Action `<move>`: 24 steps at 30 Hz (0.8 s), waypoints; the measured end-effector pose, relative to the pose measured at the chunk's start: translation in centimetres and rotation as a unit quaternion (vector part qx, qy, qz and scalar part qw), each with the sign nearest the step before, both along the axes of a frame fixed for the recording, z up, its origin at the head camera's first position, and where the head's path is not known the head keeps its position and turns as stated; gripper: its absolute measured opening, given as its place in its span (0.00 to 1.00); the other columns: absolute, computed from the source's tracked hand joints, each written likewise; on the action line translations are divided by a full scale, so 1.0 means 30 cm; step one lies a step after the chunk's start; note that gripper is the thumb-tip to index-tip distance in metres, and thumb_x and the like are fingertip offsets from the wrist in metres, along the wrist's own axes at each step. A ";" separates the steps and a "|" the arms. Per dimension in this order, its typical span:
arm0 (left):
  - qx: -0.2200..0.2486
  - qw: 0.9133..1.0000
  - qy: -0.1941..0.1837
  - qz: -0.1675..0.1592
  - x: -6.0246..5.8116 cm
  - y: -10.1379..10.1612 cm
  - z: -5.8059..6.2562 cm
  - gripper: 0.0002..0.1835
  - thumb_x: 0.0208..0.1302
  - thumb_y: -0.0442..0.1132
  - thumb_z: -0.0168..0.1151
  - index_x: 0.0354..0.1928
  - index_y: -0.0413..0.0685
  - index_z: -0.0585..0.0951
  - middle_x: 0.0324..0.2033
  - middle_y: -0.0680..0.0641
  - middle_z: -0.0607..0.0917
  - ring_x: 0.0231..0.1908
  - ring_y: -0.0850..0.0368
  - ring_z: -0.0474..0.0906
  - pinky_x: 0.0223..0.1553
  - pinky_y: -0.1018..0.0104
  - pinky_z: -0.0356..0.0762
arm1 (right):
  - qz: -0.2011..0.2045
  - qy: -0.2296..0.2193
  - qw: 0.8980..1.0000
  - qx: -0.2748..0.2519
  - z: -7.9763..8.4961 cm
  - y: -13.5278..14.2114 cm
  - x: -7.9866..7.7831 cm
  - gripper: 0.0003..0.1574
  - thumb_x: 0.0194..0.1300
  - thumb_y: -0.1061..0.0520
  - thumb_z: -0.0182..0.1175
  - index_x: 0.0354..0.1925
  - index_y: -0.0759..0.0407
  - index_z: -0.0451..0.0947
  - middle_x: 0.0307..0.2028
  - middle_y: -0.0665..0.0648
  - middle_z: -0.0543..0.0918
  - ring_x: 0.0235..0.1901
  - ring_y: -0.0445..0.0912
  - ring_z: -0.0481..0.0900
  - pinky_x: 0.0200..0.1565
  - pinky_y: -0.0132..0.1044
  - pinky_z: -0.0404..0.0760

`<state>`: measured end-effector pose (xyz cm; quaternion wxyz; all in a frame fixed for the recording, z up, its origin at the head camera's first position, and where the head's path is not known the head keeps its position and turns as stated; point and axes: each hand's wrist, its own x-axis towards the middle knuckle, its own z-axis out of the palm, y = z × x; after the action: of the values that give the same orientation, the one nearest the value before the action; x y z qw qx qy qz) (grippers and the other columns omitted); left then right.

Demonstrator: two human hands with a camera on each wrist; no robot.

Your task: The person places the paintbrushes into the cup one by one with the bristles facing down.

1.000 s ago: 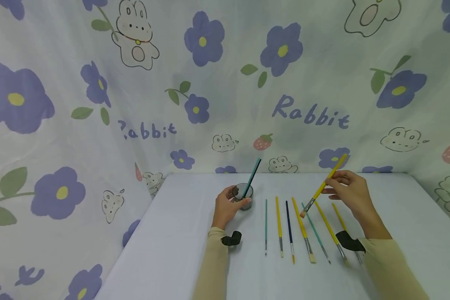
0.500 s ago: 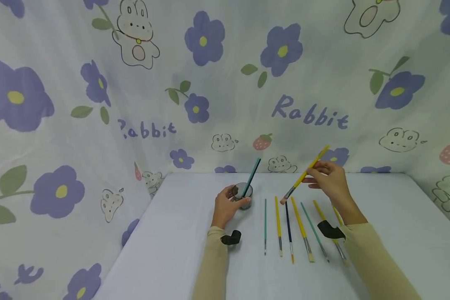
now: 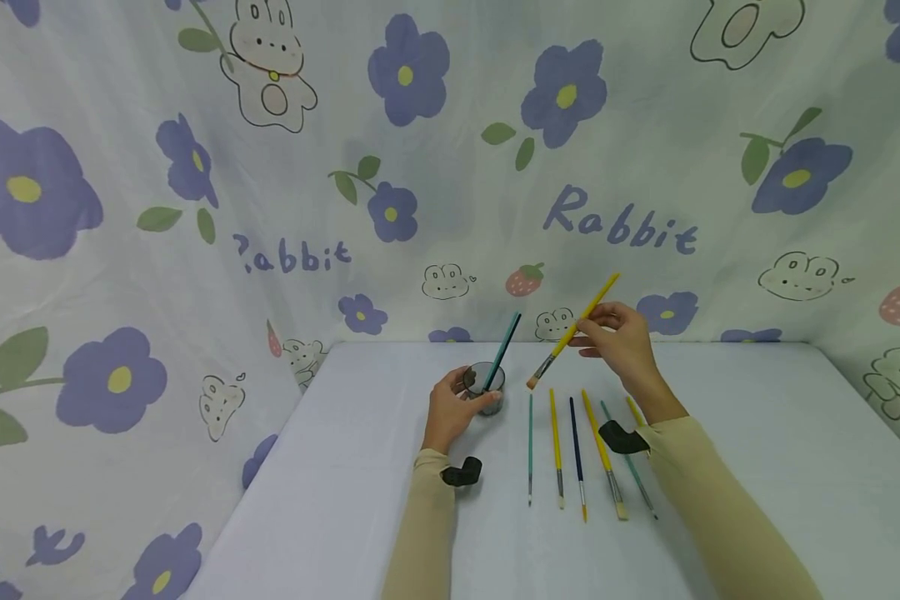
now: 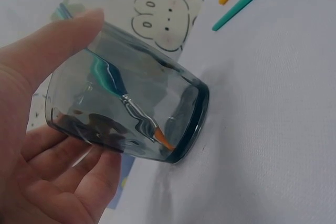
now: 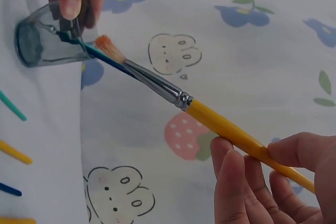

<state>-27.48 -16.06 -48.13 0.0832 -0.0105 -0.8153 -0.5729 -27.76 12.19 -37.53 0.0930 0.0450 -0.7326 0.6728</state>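
Note:
A dark tinted glass stands on the white table, and my left hand grips it with thumb and fingers round its sides. Inside it lean a teal brush and a dark blue brush; an orange bristle tip shows through the glass in the left wrist view. My right hand pinches a yellow paintbrush by its handle, bristles pointing down and left. The brush is held in the air, right of the glass and apart from it in the head view.
Several brushes lie in a row on the white table: a teal brush, a yellow brush, a dark blue brush and others partly under the right forearm. A printed curtain hangs behind the table.
My right hand has moved left and upward with the yellow paintbrush, bringing its bristles closer to the glass. The left hand and the glass have stayed in place.

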 end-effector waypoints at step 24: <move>0.000 1.000 -0.008 -0.001 0.006 -0.002 0.002 0.42 0.52 0.50 0.82 0.69 0.42 0.77 0.61 0.40 0.84 0.64 0.42 0.79 0.67 0.48 0.80 | 0.020 -0.019 0.999 0.017 -0.026 -0.204 -0.065 0.17 0.74 0.60 0.61 0.55 0.69 0.72 0.45 0.63 0.81 0.36 0.49 0.92 0.39 0.33 0.91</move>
<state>-27.29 -16.11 -48.08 0.0760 -0.0061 -0.8162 -0.5728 -29.72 6.07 -38.30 0.0644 0.0482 -0.7445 0.6628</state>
